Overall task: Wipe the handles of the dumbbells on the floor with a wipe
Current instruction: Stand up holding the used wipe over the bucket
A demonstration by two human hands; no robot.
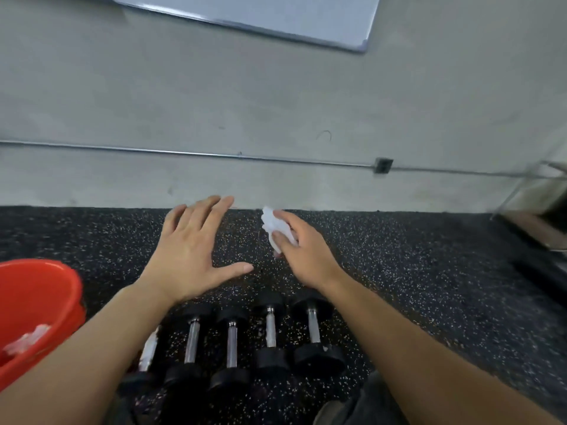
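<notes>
Nearest, along the bottom edge of the view, dark trouser fabric (pixel 368 403) is showing where the person is crouching over the speckled black floor (pixel 429 271). Just beyond it, five dumbbells (pixel 231 345) are lying side by side on the floor in a tight row, their metal handles pointing away toward the wall and their black heads nearly touching; the leftmost one is being partly hidden by the left forearm. At the left edge of the floor, an orange bucket (pixel 40 302) is standing with crumpled white wipes (pixel 24 345) lying inside it. Farther out, both arms are reaching forward above the floor past the dumbbells. The left hand (pixel 190 250) is hovering palm down with its grip wide, fingers spread and holding nothing. The right hand (pixel 303 246) is closing its grip around a crumpled white wipe (pixel 274 225), which is sticking out between thumb and fingers, well apart from the handles. Beyond the hands the floor is meeting a grey wall (pixel 276 102), along which a thin conduit (pixel 184 153) is running to a small junction box (pixel 383 165). Higher still, a whiteboard (pixel 291 13) is hanging at the top edge.
</notes>
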